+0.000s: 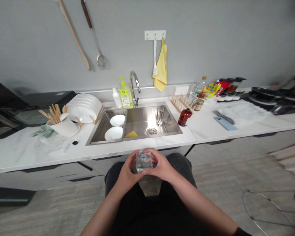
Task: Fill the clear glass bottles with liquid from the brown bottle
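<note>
A small clear square glass container [144,161] is held over my lap, just in front of the counter edge. My left hand [126,173] grips its left side with the fingers wrapped round it. My right hand [161,167] grips its right side, thumb on the near face. Both forearms reach up from the bottom of the view over my dark trousers.
A steel sink [159,113] lies ahead, with two white bowls [114,133] on its left rack and a yellow sponge [131,134]. Stacked white plates [83,108], a cup of chopsticks [61,126], a brown bottle [184,117], a phone [225,124] and condiment bottles [211,88] stand on the white counter.
</note>
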### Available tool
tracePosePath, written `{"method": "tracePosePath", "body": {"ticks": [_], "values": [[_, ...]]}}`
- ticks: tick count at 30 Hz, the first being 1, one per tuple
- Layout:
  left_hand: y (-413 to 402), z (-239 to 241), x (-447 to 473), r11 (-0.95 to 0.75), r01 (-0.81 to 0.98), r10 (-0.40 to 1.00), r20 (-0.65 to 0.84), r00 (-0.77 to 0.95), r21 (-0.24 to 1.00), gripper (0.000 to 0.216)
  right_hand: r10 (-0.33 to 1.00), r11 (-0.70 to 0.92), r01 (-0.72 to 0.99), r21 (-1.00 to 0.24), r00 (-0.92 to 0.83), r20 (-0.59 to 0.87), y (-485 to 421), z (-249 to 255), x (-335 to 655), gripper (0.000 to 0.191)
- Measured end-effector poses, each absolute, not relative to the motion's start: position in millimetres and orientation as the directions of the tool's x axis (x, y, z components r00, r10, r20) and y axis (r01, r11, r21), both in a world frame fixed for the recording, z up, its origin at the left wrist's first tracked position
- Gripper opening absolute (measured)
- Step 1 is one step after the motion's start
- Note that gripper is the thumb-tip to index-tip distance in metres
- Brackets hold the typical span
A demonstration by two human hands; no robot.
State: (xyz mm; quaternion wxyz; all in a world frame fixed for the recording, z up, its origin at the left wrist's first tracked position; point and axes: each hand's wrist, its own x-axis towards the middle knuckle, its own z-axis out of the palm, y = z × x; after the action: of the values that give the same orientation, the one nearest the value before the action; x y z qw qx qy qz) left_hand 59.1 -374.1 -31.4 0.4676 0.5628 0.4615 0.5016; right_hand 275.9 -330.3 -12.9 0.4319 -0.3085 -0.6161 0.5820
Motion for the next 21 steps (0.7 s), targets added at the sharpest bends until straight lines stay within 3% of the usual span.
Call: {"method": "tracePosePath", "body": {"ticks": [3,7,8,11,13,16,21], "values": [[-367.4,-21.3,56.4,-0.110,0.036,0.991,0.106,0.083,0.993,0.089,0.882,0.176,-0.093,-0.980,-0.428,0.199,-330.8,-10.5,275.7,0.085],[-361.8,-16.7,51.9,-0.073,0.012,0.994,0.072,0.081,0.997,0.087,0.876,0.231,0.007,-0.973,-0.438,0.204,-324.5,-9.7,288.9,0.105],[-360.3,-16.5,50.2,-0.070,0.004,0.995,0.069,0.071,0.998,0.088,0.893,0.250,0.029,-0.968,-0.393,0.219,-319.5,-11.2,296.6,0.101],[-354.3,-15.8,42.2,-0.071,-0.010,0.996,0.071,0.052,0.997,0.088,0.939,0.344,0.144,-0.928,-0.038,0.342,-291.3,-21.1,333.7,0.064],[-349.1,-14.3,34.6,-0.082,-0.008,0.995,0.082,0.048,0.997,0.085,0.866,0.362,0.271,-0.892,0.256,0.429,-261.2,-29.5,368.2,0.056],[-340.2,-10.9,22.3,-0.097,0.008,0.994,0.097,0.040,0.995,0.083,0.707,0.278,0.450,-0.849,0.502,0.498,-203.7,-38.6,422.2,0.079],[-320.2,-5.7,5.4,-0.083,-0.001,0.996,0.083,0.023,0.997,0.084,0.782,0.071,0.470,-0.880,0.521,0.341,-111.2,-41.4,475.6,0.127]]}}
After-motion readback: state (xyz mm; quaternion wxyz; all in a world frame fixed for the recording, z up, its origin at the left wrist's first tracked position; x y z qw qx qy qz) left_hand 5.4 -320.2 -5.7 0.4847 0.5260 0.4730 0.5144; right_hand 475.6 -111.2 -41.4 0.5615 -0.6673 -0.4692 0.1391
